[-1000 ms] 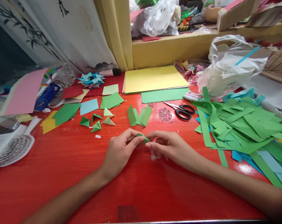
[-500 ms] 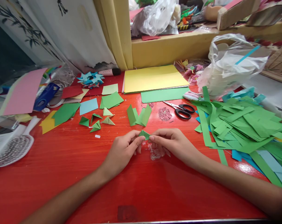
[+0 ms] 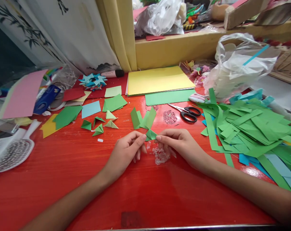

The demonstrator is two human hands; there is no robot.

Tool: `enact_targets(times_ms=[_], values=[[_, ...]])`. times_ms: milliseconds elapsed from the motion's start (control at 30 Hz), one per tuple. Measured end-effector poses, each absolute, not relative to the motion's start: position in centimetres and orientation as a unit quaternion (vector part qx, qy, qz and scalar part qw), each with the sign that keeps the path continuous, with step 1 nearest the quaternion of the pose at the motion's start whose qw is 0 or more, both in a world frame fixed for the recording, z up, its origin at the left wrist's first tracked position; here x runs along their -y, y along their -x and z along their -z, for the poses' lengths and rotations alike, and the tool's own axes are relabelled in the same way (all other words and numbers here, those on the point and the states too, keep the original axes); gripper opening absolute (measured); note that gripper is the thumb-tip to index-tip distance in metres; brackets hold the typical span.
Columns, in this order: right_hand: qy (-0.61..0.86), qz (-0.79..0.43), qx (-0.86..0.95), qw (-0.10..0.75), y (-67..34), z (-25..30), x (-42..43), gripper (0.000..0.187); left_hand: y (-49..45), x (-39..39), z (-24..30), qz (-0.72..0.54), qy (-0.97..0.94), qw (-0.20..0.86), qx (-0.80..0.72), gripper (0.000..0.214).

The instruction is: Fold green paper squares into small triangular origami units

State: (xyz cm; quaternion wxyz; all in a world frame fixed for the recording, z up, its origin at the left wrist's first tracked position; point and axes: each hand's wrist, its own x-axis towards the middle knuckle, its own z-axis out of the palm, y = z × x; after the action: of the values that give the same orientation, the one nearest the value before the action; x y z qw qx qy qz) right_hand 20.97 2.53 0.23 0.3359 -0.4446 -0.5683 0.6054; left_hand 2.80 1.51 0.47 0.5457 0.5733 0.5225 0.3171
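A small folded green paper triangle (image 3: 151, 135) is pinched at both ends over the red table (image 3: 145, 192). My left hand (image 3: 129, 147) closes thumb and fingers on its left corner. The right corner sits between the thumb and fingers of my right hand (image 3: 176, 144). Just beyond it lie creased green paper pieces (image 3: 143, 119) standing in a V shape. Several small folded paper triangles (image 3: 98, 130), green and pale yellow, rest to the left. Black-handled scissors (image 3: 189, 114) lie to the right, behind my right hand.
Cut green paper strips (image 3: 246, 125) are heaped at the right. Yellow paper sheets (image 3: 159, 80) lie at the back, with a plastic bag (image 3: 241, 67) to their right. A blue paper origami ring (image 3: 93, 81), green paper squares (image 3: 114, 103) and a hairbrush (image 3: 16, 154) are on the left.
The green triangle shows more of its folded faces between the fingertips. Both hands have shifted slightly, and my left fingertips now cover less of the paper.
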Motion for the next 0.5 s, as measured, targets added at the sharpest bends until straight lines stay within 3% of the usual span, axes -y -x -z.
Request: enact_targets(times_ms=[500], values=[[0.375,-0.627,0.617,0.293,-20.97,-0.25,-2.11,0.022,-2.59,-1.12,-1.07,-0.310,-0.612,0.525,-0.503,0.023]])
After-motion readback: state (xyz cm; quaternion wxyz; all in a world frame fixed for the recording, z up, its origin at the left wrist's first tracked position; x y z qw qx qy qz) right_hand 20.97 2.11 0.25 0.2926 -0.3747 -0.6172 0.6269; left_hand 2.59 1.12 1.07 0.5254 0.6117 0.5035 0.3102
